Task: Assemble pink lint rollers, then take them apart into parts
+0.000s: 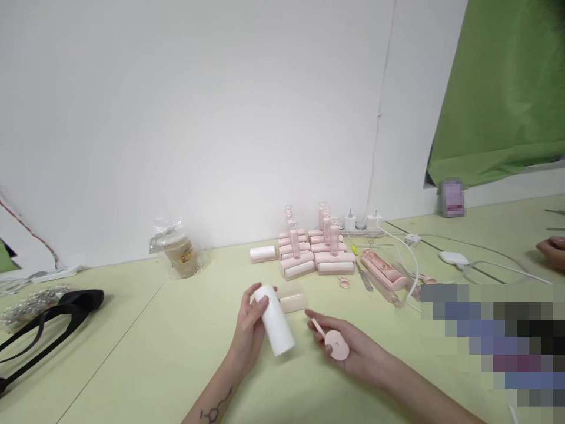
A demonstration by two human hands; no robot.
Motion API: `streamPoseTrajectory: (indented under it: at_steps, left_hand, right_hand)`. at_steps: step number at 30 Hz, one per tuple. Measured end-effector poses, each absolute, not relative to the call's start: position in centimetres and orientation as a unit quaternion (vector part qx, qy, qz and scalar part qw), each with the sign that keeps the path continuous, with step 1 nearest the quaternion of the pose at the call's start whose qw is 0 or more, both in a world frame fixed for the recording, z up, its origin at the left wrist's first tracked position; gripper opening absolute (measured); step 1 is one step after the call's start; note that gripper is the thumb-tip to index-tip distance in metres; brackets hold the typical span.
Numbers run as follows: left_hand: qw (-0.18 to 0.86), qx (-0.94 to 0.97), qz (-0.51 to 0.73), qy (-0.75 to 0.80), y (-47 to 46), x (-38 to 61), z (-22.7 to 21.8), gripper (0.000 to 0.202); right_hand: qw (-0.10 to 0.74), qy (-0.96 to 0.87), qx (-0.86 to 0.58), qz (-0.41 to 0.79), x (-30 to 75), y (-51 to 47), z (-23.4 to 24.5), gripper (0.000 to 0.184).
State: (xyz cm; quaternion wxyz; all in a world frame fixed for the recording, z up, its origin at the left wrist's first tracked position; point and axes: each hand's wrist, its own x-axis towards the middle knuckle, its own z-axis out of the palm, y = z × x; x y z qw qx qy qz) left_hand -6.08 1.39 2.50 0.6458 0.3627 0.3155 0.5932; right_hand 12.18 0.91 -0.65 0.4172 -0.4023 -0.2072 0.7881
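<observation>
My left hand [249, 323] is wrapped round a white lint-roller refill roll [277, 324], tilted with its lower end toward me. In my right hand [364, 356] is a pink plastic lint-roller holder [337, 345], its round end disc facing up. Roll and holder are apart. Just behind the roll, partly hidden by it, lies a clear plastic cover [295, 299] on the table. Beyond it, several pink lint rollers [336, 265] lie in two stacked columns, with clear pink tubes [334, 240] standing on top. Another white roll [263, 254] lies to their left.
A bagged drink cup [180, 256] stands at the left, near a black strap item [79, 312]. Right of the stacks are a pink holder shell [383, 270], a knife-like tool [364, 278], white cables [415, 265] and chargers [374, 221]. Another person's hand [552, 252] shows at far right.
</observation>
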Motion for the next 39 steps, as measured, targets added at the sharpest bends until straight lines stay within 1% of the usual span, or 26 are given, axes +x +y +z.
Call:
streamPoseTrajectory:
  at_steps: [2,3,6,8,12,17,21,24,26,28,29,30,31,33,34,35,36,37,39]
  left_hand:
    - [0.704,0.34,0.536,0.318,0.7,-5.2,1.5,0.036]
    - [0.737,0.327,0.498,0.318,0.3,-4.6,0.9,0.035]
    - [0.812,0.294,0.391,0.319,-1.0,-3.2,-0.5,0.033]
    - [0.826,0.285,0.363,0.325,-1.4,-2.6,-1.1,0.03]
    - [0.803,0.277,0.394,0.35,-1.4,-2.4,-1.4,0.028]
    - [0.785,0.271,0.425,0.359,-1.1,-2.7,-1.3,0.029]
    - [0.768,0.283,0.421,0.392,-1.3,-2.5,-1.4,0.025]
    - [0.736,0.295,0.411,0.45,-1.3,-2.2,-1.4,0.036]
    - [0.721,0.309,0.419,0.458,-1.0,-2.3,-1.1,0.042]
    - [0.715,0.312,0.448,0.436,-0.5,-2.7,-0.7,0.042]
    - [0.715,0.306,0.461,0.427,-0.2,-3.0,-0.4,0.04]
    - [0.714,0.298,0.474,0.42,0.1,-3.4,-0.1,0.036]
    - [0.715,0.29,0.483,0.414,0.4,-3.7,0.1,0.032]
    - [0.725,0.279,0.486,0.399,0.9,-4.4,0.4,0.027]
    - [0.732,0.276,0.485,0.39,1.1,-4.7,0.5,0.026]
    - [0.738,0.273,0.485,0.381,1.3,-4.8,0.5,0.026]
    - [0.743,0.269,0.485,0.375,1.5,-5.0,0.4,0.025]
    - [0.747,0.262,0.486,0.372,1.6,-5.0,0.4,0.024]
    - [0.752,0.243,0.486,0.374,1.7,-5.1,0.4,0.024]
  right_hand:
    - [0.478,-0.248,-0.415,0.734,12.6,1.1,-0.5,0.035]
    - [0.502,-0.28,-0.425,0.699,12.7,1.2,-0.4,0.036]
    - [0.541,-0.396,-0.461,0.581,12.5,1.1,-0.6,0.027]
    - [0.529,-0.471,-0.463,0.533,12.1,0.7,-0.9,0.021]
    - [0.479,-0.531,-0.415,0.562,11.0,-0.4,-1.4,0.027]
    - [0.475,-0.535,-0.386,0.583,10.6,-1.3,-1.3,0.033]
    - [0.451,-0.552,-0.401,0.575,10.3,-1.1,-1.7,0.031]
    - [0.444,-0.554,-0.386,0.59,10.2,-0.9,-1.5,0.031]
    - [0.45,-0.554,-0.362,0.6,10.7,-0.7,-0.7,0.034]
    - [0.461,-0.589,-0.363,0.556,11.9,-0.5,0.4,0.036]
    - [0.445,-0.629,-0.373,0.516,12.6,-0.4,1.0,0.035]
    - [0.407,-0.681,-0.383,0.473,13.4,-0.3,1.4,0.035]
    - [0.345,-0.735,-0.39,0.435,14.2,-0.2,1.7,0.035]
    - [0.189,-0.814,-0.389,0.388,15.4,-0.2,1.7,0.039]
    - [0.125,-0.832,-0.386,0.378,15.7,-0.2,1.5,0.042]
    - [0.08,-0.839,-0.386,0.375,15.8,-0.2,1.3,0.044]
    - [0.055,-0.839,-0.389,0.376,15.7,-0.2,1.1,0.042]
    - [0.047,-0.836,-0.394,0.379,15.6,-0.2,1.0,0.04]
    - [0.087,-0.828,-0.395,0.389,15.1,-0.2,1.2,0.033]
